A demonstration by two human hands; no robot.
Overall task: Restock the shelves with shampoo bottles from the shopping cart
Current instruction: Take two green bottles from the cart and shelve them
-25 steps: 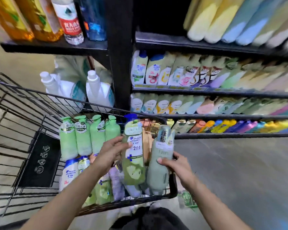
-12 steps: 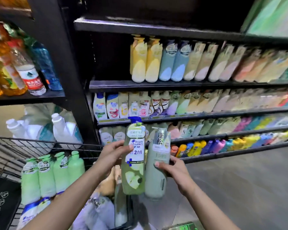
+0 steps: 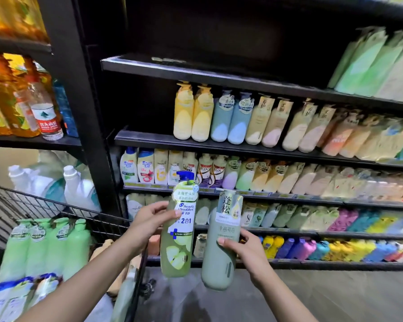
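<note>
Two shampoo bottles up in front of shelving, both lifted clear of cart. Left hand (image 3: 147, 223) wrapped round upper body of light-green Head & Shoulders bottle (image 3: 178, 231), fingers curled behind, thumb across front label; blue pump top points up. Right hand (image 3: 240, 249) curled round mid-body of grey-green bottle (image 3: 220, 247), thumb on front, fingers behind; white pump cap up. Both bottles upright, just beside each other, maybe touching at shoulders, can't tell. Shopping cart (image 3: 63, 208) lower left w/ more stock: row of pale green bottles (image 3: 47, 247) standing, blue-white ones (image 3: 21, 291) below at the frame edge. Shelves (image 3: 219, 142) ahead mostly full; gap at left end of the yellow-bottle row (image 3: 193, 112), and shelf above (image 3: 196, 68) bare at left, likely targets, no way to tell which. Handling, judged: rigid plastic, full so fairly heavy for one hand each, weight low in body; glossy label film prob. slippery, esp. on H&S wrap. Best hold = waist or mid-body w/ thumb opposed, as now; avoid lifting by pump neck, could twist or unlock. Not fragile, but a drop could crack the pump or dent. Set down base first, label facing out, slide back; watch for knocking neighbours, packed tight. Step in hand: carrying to shelf, placement not yet done; plenty left in cart, so task looks early-to-mid.
</note>
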